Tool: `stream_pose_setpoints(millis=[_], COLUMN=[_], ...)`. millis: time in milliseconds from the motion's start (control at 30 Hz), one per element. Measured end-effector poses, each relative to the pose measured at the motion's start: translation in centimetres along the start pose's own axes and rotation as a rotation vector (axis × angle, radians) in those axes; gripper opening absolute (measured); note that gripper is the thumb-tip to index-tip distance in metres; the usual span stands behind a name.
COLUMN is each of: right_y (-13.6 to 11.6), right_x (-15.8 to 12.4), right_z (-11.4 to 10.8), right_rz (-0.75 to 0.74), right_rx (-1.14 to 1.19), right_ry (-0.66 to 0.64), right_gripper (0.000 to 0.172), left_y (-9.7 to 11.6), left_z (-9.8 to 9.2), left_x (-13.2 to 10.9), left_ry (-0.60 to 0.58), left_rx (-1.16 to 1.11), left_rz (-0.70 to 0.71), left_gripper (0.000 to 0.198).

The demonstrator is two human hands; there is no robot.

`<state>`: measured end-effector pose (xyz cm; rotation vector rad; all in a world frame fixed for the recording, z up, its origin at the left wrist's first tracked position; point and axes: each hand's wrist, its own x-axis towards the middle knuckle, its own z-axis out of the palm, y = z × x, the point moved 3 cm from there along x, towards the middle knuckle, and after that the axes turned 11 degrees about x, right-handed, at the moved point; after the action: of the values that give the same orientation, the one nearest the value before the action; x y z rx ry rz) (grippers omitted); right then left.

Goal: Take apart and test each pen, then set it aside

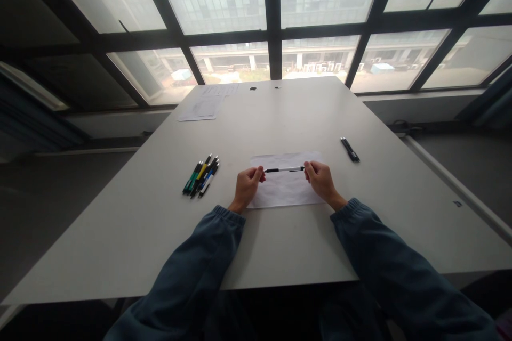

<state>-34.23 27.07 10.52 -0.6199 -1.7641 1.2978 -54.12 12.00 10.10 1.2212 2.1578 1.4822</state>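
A black and white pen (284,169) is held level between my two hands, above a white sheet of paper (285,192) that lies on the grey table (280,117). My left hand (247,185) pinches the pen's left end with its fingers curled. My right hand (321,180) grips the right end the same way. Both forearms in blue sleeves rest near the table's front edge.
A bunch of several pens (201,176) with green, yellow, blue and black barrels lies left of the paper. Two black pens (350,149) lie to the right. Printed sheets (206,104) sit at the far left corner, below large windows.
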Motion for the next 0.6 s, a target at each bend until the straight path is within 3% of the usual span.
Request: stream_pose_setpoints(millis=[600], right_y=[0.15], right_x=[-0.07], right_z=[0.03], right_rz=[0.000], right_rx=[-0.039], right_ry=[-0.005], right_gripper=[0.054], left_y=[0.44], left_z=[-0.19], left_x=[-0.10], left_ry=[-0.003], left_rx=[0.026], left_rz=[0.008], left_gripper=[0.047])
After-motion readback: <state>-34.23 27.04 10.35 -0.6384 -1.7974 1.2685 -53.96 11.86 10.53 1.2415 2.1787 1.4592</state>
